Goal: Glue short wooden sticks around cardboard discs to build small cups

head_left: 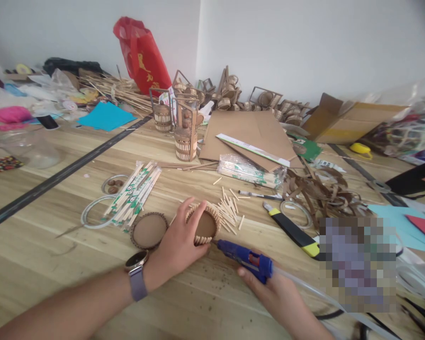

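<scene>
My left hand [177,241] grips a small round basket [215,221] of short upright wooden sticks around a brown base, thumb low on the near side and fingers over the rim. My right hand [281,293] is closed around a blue hot glue gun [239,253], with a clear glue stick trailing from its back. The nozzle points left, at the basket's lower right side; whether it touches is too small to tell. Just left of my left hand lies a round cardboard disc [148,231] with a dark ridged edge. Loose short wooden sticks [230,208] are scattered right behind the basket.
Wrapped chopsticks [134,193] and tape rolls [95,212] lie on the left. A utility knife [293,231] rests on the right, near curled brown strips [322,193]. Behind stand finished little buckets [186,141], cardboard sheets [241,127] and a red bag [141,61].
</scene>
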`<state>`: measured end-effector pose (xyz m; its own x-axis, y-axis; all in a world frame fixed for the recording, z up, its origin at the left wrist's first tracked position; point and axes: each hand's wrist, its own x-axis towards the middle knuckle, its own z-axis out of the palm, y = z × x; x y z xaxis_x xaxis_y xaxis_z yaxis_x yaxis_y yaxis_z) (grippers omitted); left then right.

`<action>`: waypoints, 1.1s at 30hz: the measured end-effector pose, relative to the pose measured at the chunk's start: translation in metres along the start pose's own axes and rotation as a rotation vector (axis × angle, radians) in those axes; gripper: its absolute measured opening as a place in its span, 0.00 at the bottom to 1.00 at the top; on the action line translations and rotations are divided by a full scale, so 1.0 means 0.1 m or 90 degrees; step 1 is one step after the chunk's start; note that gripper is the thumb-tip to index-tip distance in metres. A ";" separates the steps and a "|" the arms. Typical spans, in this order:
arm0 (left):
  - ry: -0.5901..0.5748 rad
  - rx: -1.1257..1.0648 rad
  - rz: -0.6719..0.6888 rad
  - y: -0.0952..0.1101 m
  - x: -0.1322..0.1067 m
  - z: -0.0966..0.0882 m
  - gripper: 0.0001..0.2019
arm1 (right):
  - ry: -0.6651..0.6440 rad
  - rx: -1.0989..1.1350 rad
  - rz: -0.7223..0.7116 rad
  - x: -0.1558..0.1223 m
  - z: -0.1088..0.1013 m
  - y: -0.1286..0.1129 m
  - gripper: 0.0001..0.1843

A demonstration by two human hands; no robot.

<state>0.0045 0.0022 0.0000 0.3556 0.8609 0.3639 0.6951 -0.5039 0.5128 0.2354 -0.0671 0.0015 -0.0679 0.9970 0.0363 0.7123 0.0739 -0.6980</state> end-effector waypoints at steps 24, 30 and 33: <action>0.005 0.013 0.004 0.00 0.00 0.00 0.47 | -0.005 -0.020 0.002 0.03 -0.04 -0.08 0.18; 0.001 0.010 -0.003 0.00 0.01 0.00 0.47 | -0.003 -0.026 0.002 0.02 -0.05 -0.10 0.18; 0.004 0.002 -0.003 0.00 0.01 0.00 0.47 | 0.003 -0.023 -0.001 0.02 -0.03 -0.07 0.17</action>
<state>0.0046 0.0027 0.0003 0.3485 0.8631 0.3656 0.6989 -0.4991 0.5122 0.2329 -0.0659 0.0086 -0.0655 0.9970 0.0412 0.7369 0.0762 -0.6717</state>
